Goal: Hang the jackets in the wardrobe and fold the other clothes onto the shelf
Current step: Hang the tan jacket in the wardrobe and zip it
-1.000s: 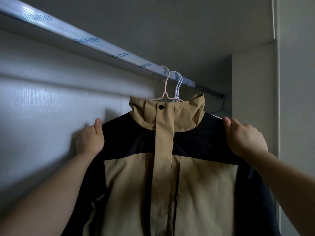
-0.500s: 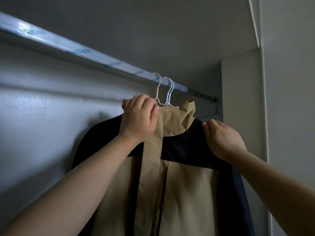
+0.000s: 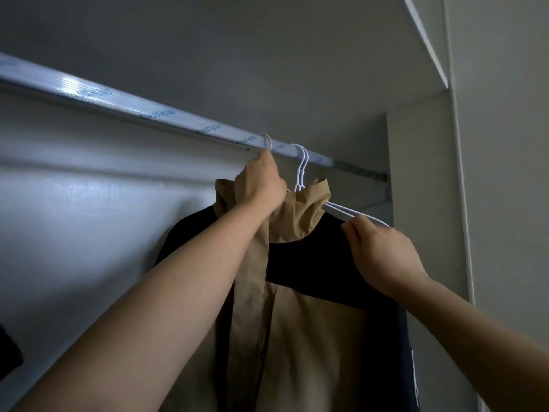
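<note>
Two hands are up high. The left hand (image 3: 261, 185) has its fingers curled tight round the neck of the pink hanger (image 3: 267, 141), just under its hook, which sits over the rail (image 3: 148, 110). The right hand (image 3: 383, 254) pinches the wire arms of the white hangers (image 3: 301, 165). The jacket (image 3: 297, 337), tan and black, hangs from the rail beneath both hands, near the wardrobe's right wall (image 3: 421, 203).

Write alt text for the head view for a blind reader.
A tan-and-black jacket hangs from a wardrobe rail. The left hand grips its pink hanger below the hook; the right hand pinches the arm of two white hangers beside it.
</note>
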